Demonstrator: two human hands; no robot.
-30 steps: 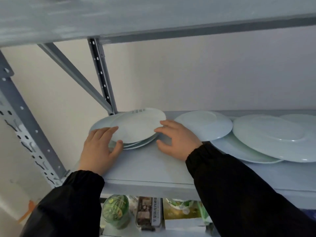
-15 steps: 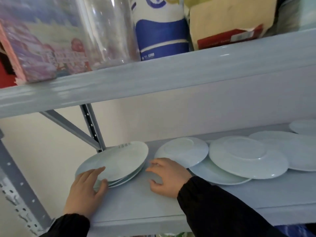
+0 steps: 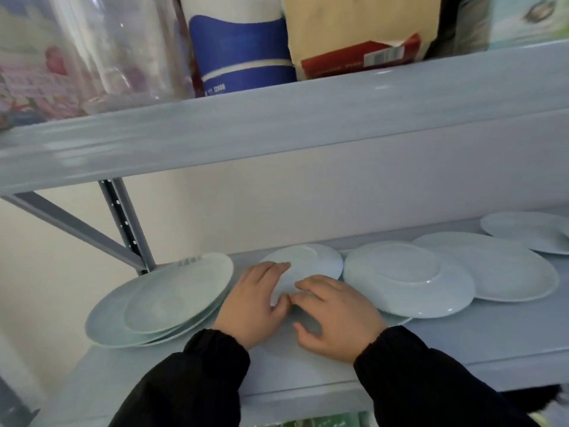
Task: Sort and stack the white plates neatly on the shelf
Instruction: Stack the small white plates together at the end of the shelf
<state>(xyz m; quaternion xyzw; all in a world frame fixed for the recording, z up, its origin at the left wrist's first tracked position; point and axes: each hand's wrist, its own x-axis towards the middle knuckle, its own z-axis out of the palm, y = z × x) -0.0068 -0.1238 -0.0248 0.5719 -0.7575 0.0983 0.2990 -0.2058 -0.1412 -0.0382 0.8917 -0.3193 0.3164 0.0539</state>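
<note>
Both hands, left hand (image 3: 253, 300) and right hand (image 3: 335, 315), rest with fingers spread flat, gripping nothing, on a small white plate (image 3: 311, 263) on the shelf (image 3: 462, 340), between a left stack (image 3: 160, 303) and overturned plates (image 3: 409, 278) right.

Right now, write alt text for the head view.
Both hands, left and right, rest on a small white plate on a grey shelf. A stack lies to its left, loose overlapping plates to its right.

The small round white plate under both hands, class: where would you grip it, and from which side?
Grip the small round white plate at its near rim, from the front: it lies upside down, its right edge over another plate. Left hand and right hand already rest there.
</note>
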